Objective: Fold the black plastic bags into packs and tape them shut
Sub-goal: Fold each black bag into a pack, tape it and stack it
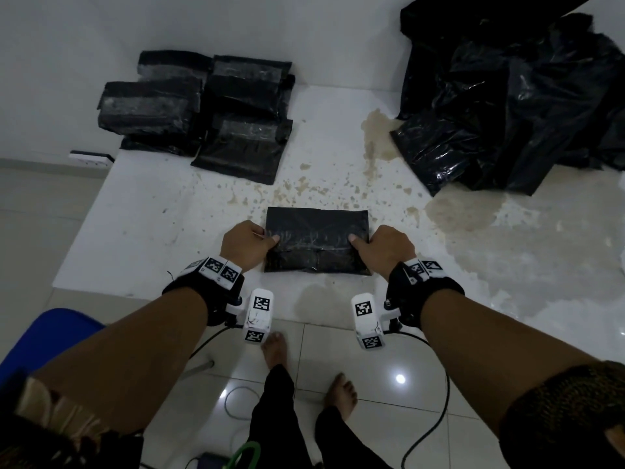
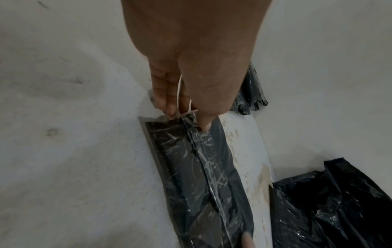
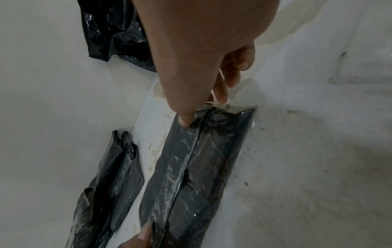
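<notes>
— What sort of place is this?
— A plain indoor room, likely a home used as a packing spot. The glossy tiled floor (image 1: 338,377) and bare white wall (image 1: 101,45) say so.
— And the work?
— A stained white table (image 1: 152,225), taped black packs (image 1: 203,106) stacked at the wall, a heap of loose black bags (image 1: 514,103).
</notes>
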Action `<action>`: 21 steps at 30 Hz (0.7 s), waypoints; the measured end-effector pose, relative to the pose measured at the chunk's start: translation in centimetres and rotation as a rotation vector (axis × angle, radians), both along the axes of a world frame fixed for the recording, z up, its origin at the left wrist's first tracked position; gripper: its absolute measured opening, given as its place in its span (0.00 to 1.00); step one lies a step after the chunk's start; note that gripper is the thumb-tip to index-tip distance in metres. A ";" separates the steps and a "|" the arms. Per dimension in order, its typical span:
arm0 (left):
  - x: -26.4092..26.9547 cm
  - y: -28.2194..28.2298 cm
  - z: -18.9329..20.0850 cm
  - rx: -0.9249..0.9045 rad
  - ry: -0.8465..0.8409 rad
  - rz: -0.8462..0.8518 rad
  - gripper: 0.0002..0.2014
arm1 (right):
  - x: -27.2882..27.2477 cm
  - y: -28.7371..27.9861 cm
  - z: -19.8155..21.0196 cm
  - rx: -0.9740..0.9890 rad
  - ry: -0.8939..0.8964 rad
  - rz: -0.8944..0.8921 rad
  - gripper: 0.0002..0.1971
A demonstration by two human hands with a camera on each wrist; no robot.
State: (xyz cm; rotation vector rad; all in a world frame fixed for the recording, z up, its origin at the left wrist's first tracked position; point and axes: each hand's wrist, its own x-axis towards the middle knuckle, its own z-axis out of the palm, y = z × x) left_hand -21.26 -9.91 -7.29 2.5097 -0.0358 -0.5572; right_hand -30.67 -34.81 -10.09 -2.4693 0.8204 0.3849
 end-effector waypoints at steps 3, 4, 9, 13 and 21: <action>0.5 0.1 -0.2 0.010 0.000 -0.011 0.16 | 0.7 -0.5 0.4 -0.024 0.038 0.022 0.30; 0.8 0.1 -0.2 0.005 -0.013 0.003 0.17 | 1.1 -0.8 0.2 -0.030 0.016 -0.001 0.31; 3.2 -0.8 -0.1 0.031 -0.072 0.020 0.23 | 4.2 -2.2 -0.4 0.017 -0.047 -0.161 0.33; 5.9 -1.8 -0.4 0.015 -0.102 -0.026 0.18 | 6.3 -2.7 0.0 0.002 -0.033 -0.178 0.28; 8.2 -2.0 -0.7 0.004 -0.065 -0.382 0.09 | 6.8 -2.1 0.0 0.016 -0.140 0.063 0.11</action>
